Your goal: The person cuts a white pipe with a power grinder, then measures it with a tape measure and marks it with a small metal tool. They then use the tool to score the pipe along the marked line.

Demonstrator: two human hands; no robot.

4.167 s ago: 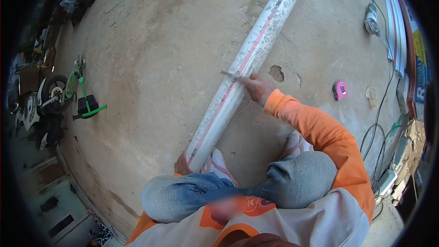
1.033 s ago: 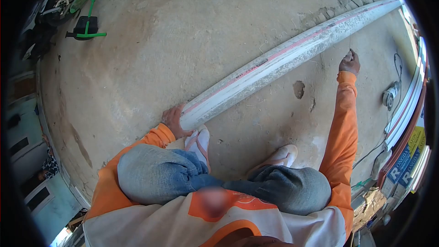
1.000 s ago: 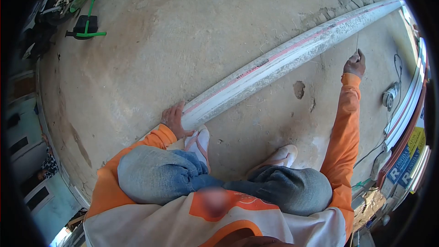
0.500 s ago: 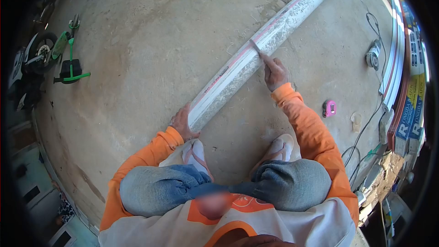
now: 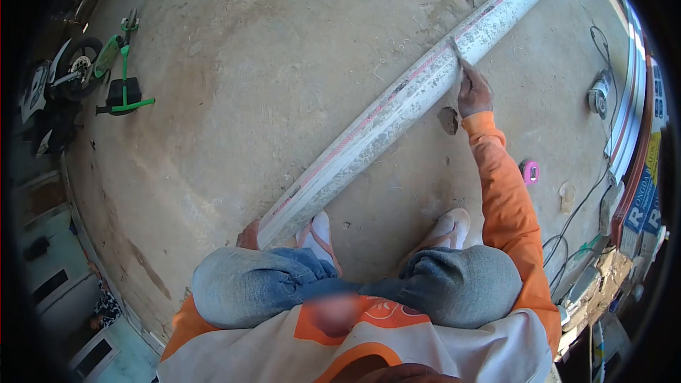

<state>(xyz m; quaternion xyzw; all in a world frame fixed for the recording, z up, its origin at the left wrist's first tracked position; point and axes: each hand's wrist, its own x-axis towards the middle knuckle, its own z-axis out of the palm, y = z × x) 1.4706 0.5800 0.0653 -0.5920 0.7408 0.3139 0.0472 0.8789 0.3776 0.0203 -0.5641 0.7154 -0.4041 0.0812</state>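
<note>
A long whitish pipe (image 5: 383, 117) with a pink line and worn, mottled patches lies diagonally across the floor, its near end by my left foot. My left hand (image 5: 248, 234) grips that near end from the side; my knee and the pipe hide part of it. Farther up the pipe, my right hand (image 5: 474, 92) is closed around a thin, grey, flat strip like a blade (image 5: 455, 48), which rests across the pipe's upper surface. Most of the strip is hidden by the fingers, so its exact kind does not show.
On the right are a pink tape measure (image 5: 530, 171), an angle grinder (image 5: 598, 96) with its cord, and stacked long panels (image 5: 628, 113). At the left stand a green scooter (image 5: 125, 71) and a motorbike (image 5: 78, 67). A dark hole (image 5: 448, 120) marks the concrete floor.
The pipe has slid towards me and to the left, with my left hand at its end. My right hand has moved forward and right along the pipe, still holding the strip.
</note>
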